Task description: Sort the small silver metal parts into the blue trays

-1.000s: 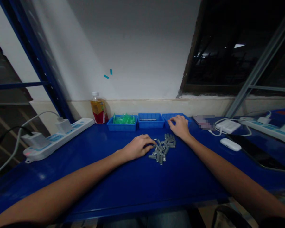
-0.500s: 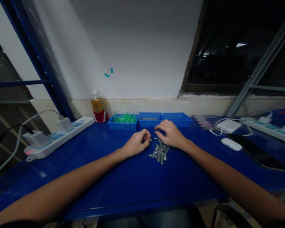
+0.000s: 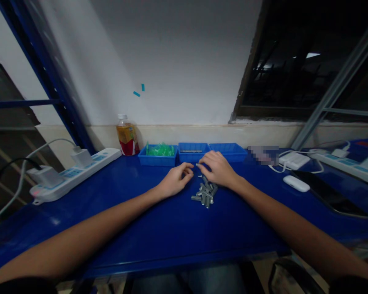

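Observation:
My left hand (image 3: pixel 175 179) rests on the blue table with its fingers loosely curled. Its thumb and forefinger stand apart, and nothing shows between them. My right hand (image 3: pixel 219 168) pinches a small silvery screw (image 3: pixel 197 165) between thumb and forefinger, close to the left fingertips. Another tiny screw (image 3: pixel 200 176) lies on the table between the hands. Just nearer to me, below the right hand, sits a loose pile of grey metal cylinders (image 3: pixel 206 195); the right hand's thumb side hangs over its far edge.
Along the wall stand a blue bin (image 3: pixel 158 161) of green plastic pieces, a second bin (image 3: pixel 193 156) with a thin rod, and a third bin (image 3: pixel 230 156). A drink bottle (image 3: pixel 127 136) and power strip (image 3: pixel 76 175) are left; a white case (image 3: pixel 296 183) and phone (image 3: pixel 328 196) lie right.
The small screw at my left fingertips is now in my right hand's pinch. The left thumb and forefinger have parted, and the right fingertips have closed. The view has shifted slightly.

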The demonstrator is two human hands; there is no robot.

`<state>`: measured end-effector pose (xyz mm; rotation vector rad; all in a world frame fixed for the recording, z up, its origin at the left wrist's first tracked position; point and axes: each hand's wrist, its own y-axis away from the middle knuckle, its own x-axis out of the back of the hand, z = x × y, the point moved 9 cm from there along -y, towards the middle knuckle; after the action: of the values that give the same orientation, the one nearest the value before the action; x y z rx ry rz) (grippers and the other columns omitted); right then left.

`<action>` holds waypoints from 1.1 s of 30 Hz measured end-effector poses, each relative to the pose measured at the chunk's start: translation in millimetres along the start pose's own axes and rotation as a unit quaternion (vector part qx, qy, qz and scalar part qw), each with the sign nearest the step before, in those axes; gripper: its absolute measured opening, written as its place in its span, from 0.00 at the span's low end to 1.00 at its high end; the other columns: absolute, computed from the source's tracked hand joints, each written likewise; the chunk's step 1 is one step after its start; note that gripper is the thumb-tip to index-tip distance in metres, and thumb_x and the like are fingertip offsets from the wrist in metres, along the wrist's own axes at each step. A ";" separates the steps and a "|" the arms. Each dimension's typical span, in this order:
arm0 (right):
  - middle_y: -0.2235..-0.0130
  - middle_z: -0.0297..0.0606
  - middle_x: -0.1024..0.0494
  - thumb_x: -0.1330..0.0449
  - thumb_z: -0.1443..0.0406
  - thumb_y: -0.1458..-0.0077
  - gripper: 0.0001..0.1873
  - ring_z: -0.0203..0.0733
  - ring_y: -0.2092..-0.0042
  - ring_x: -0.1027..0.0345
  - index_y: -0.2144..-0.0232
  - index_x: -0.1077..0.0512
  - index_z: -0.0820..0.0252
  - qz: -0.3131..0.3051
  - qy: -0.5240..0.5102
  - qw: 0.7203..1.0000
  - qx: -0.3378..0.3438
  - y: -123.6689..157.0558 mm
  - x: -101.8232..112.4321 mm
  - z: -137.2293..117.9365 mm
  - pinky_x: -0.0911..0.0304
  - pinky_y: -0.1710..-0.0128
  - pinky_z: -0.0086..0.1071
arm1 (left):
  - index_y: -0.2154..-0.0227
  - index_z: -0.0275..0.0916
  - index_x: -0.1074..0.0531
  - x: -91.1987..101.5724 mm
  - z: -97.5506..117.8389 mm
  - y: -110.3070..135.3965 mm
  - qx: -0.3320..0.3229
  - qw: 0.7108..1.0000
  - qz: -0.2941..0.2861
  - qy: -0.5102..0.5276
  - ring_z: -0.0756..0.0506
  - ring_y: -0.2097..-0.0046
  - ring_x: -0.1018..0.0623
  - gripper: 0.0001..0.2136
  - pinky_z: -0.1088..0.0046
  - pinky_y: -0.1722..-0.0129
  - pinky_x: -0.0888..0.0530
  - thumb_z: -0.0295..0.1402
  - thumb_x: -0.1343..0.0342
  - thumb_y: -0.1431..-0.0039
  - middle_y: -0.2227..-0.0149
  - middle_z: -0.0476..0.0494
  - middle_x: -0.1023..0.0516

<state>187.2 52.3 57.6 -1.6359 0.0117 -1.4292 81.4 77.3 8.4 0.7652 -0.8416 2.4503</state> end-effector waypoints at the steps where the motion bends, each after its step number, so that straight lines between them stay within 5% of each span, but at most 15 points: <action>1: 0.66 0.41 0.26 0.48 0.62 0.40 0.11 0.45 0.60 0.37 0.68 0.28 0.61 0.014 0.015 0.999 -0.035 0.9 2.0 14.9 0.47 0.60 0.37 | 0.55 0.35 0.33 -3.0 3.1 -0.8 -0.014 0.998 -0.016 -0.052 0.48 0.64 0.26 0.12 0.72 0.62 0.30 0.30 0.50 0.41 0.62 0.42 0.26; 7: 0.65 0.43 0.25 0.47 0.60 0.42 0.13 0.48 0.59 0.37 0.71 0.27 0.60 0.057 0.074 0.963 -0.251 25.2 1.2 106.5 0.46 0.61 0.37 | 0.54 0.39 0.28 -22.5 3.7 -18.4 -0.021 0.969 -0.104 -0.221 0.46 0.59 0.25 0.14 0.71 0.57 0.30 0.35 0.46 0.42 0.58 0.41 0.27; 11: 0.63 0.43 0.25 0.47 0.59 0.43 0.13 0.49 0.57 0.37 0.70 0.26 0.59 0.054 0.079 0.947 -0.306 36.4 -4.9 127.2 0.46 0.61 0.38 | 0.59 0.44 0.25 -28.8 3.1 -26.0 -0.005 0.962 -0.106 -0.251 0.44 0.56 0.25 0.11 0.70 0.55 0.30 0.38 0.48 0.42 0.57 0.44 0.27; 21: 0.63 0.46 0.26 0.48 0.58 0.43 0.15 0.53 0.56 0.40 0.69 0.25 0.59 0.043 0.066 0.951 -0.300 35.7 -11.7 125.9 0.45 0.62 0.42 | 0.65 0.38 0.25 -22.7 -0.4 -20.3 0.028 0.988 -0.035 -0.147 0.48 0.70 0.26 0.08 0.76 0.71 0.33 0.35 0.45 0.44 0.67 0.46 0.22; 26: 0.62 0.47 0.26 0.47 0.58 0.43 0.14 0.53 0.56 0.40 0.68 0.25 0.59 0.038 0.074 0.953 -0.291 34.4 -9.3 119.5 0.45 0.61 0.42 | 0.66 0.35 0.25 -21.8 6.4 -21.3 0.009 0.992 -0.030 -0.121 0.49 0.70 0.26 0.07 0.76 0.69 0.32 0.30 0.46 0.45 0.69 0.45 0.22; 29: 0.63 0.45 0.26 0.47 0.60 0.43 0.12 0.51 0.56 0.39 0.68 0.26 0.59 0.039 0.054 0.966 -0.251 27.8 -3.9 98.3 0.45 0.60 0.41 | 0.65 0.34 0.25 -19.3 6.3 -21.1 0.010 0.994 -0.017 -0.105 0.48 0.69 0.25 0.08 0.75 0.68 0.31 0.29 0.47 0.45 0.69 0.44 0.22; 33: 0.63 0.41 0.26 0.45 0.63 0.44 0.10 0.46 0.58 0.38 0.61 0.29 0.60 -0.005 -0.028 0.996 -0.088 12.1 -4.7 39.1 0.45 0.59 0.38 | 0.65 0.33 0.25 -11.4 -5.9 -22.1 0.053 0.998 0.020 -0.022 0.48 0.68 0.24 0.08 0.74 0.66 0.29 0.29 0.47 0.46 0.68 0.43 0.21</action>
<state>222.7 72.1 50.8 -1.8210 0.0997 -1.4227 100.1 94.5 6.7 0.8515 -0.7559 2.5389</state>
